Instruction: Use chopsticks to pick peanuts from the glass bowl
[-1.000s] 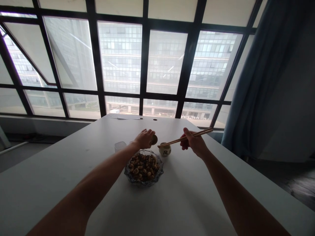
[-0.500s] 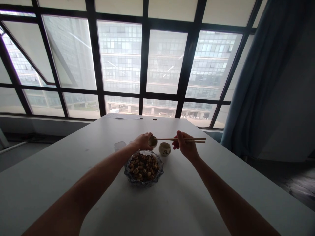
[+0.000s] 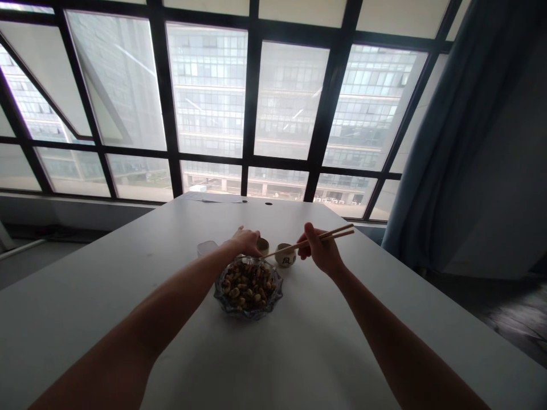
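Observation:
My left hand [image 3: 247,242] has its fingers and thumb against the left side of a small cup [image 3: 264,246], which looks upright and low over the table; the hand covers part of it. In my right hand [image 3: 318,249] is a pair of wooden chopsticks [image 3: 337,233], pointing left. Their tips reach the far rim of a scalloped glass bowl [image 3: 249,312] filled with a brown mix of nuts or similar pieces [image 3: 248,285]. Below the chopsticks stands a second small pale cup [image 3: 285,256] with a dark character on it.
A clear plastic container [image 3: 207,248] stands left of the bowl, partly behind my left forearm. White table [image 3: 106,307] stretches to the windows, with papers [image 3: 209,197] and two dark round holes at its far end. A blue curtain [image 3: 427,148] hangs at the right.
The cup at my left hand has gone from tilted towards the chopsticks to roughly upright and lower. The chopstick tips have dropped from the cup's mouth to the bowl's far rim.

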Demonstrator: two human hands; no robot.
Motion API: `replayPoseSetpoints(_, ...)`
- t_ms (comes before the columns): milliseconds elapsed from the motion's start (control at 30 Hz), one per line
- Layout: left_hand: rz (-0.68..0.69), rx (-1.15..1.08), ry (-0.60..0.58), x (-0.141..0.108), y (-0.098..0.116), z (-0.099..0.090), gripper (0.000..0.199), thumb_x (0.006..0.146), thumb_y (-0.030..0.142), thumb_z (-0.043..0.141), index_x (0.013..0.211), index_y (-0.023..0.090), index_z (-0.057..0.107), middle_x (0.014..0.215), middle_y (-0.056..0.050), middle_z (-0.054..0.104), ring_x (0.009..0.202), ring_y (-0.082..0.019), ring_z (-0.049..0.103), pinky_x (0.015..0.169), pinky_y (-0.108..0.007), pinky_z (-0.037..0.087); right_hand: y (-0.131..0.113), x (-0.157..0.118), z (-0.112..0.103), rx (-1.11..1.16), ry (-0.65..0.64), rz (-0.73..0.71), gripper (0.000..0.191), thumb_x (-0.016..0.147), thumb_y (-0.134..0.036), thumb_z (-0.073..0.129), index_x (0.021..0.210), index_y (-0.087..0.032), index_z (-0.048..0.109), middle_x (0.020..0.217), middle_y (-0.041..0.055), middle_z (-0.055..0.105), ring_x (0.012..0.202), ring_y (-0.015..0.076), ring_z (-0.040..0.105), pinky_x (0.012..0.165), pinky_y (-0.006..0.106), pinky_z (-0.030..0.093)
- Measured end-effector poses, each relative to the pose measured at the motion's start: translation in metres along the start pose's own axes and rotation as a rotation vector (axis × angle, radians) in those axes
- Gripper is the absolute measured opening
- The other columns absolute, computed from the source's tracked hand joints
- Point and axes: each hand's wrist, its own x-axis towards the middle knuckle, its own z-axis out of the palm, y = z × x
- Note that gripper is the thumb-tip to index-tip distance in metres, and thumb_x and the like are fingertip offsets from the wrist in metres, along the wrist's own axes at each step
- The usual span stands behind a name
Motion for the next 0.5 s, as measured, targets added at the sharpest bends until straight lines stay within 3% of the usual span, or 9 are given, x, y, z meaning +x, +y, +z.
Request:
replayPoseSetpoints(133, -0.061, -0.034, -0.064, 0.002, 0.000, -0.002, 0.075, 0.064, 0.072, 0.066, 0.117, 0.018, 0.062, 0.117, -0.015, 0.070, 0.111, -0.032, 0.062, 0.110, -0.051, 0.029, -0.017, -0.006, 0.004, -0.022, -0.366, 0.192, 0.070, 0.075, -0.083, 0.051, 0.054, -0.016, 0.058, 0.039, 0.0017, 0.057, 0.031, 0.0100, 0.051, 0.032, 0.020, 0.036)
replayPoseSetpoints(233, -0.066, -0.076, -0.084, -0.004, 0.001, -0.008, 0.073, 0.067, 0.073, 0.063, 0.116, 0.019, 0.063, 0.117, -0.014, 0.070, 0.112, -0.032, 0.062, 0.112, -0.054, 0.026, -0.020, -0.013, 0.015, -0.052, -0.538, 0.229, 0.069, 0.076, -0.081, 0.051, 0.056, -0.015, 0.058, 0.040, 0.0006, 0.057, 0.030, 0.0087, 0.050, 0.032, 0.018, 0.037)
replayPoseSetpoints(300, -0.056, -0.098, -0.034, -0.011, -0.001, -0.011, 0.069, 0.073, 0.069, 0.061, 0.118, 0.017, 0.064, 0.116, -0.014, 0.071, 0.113, -0.033, 0.062, 0.111, -0.056, 0.027, -0.017, -0.017, 0.023, -0.051, -0.573, 0.204, 0.066, 0.079, -0.078, 0.052, 0.059, -0.016, 0.058, 0.042, 0.0005, 0.059, 0.032, 0.0092, 0.052, 0.033, 0.018, 0.038)
replayPoseSetpoints(367, -0.035, -0.134, 0.093, -0.021, -0.004, -0.013, 0.063, 0.080, 0.063, 0.058, 0.120, 0.015, 0.064, 0.117, -0.015, 0.070, 0.113, -0.033, 0.062, 0.108, -0.054, 0.033, -0.011, -0.019, 0.031, -0.029, -0.551, 0.158, 0.062, 0.080, -0.076, 0.053, 0.061, -0.016, 0.058, 0.044, 0.0005, 0.060, 0.034, 0.0103, 0.054, 0.035, 0.019, 0.039)
replayPoseSetpoints(500, 0.063, -0.391, 0.353, -0.052, -0.016, -0.004, 0.046, 0.086, 0.051, 0.056, 0.109, 0.014, 0.070, 0.107, -0.012, 0.073, 0.096, -0.025, 0.068, 0.090, -0.038, 0.052, 0.004, -0.021, 0.042, -0.003, -0.426, 0.091, 0.056, 0.080, -0.072, 0.058, 0.065, -0.017, 0.058, 0.048, -0.0001, 0.061, 0.039, 0.0116, 0.057, 0.038, 0.020, 0.042)
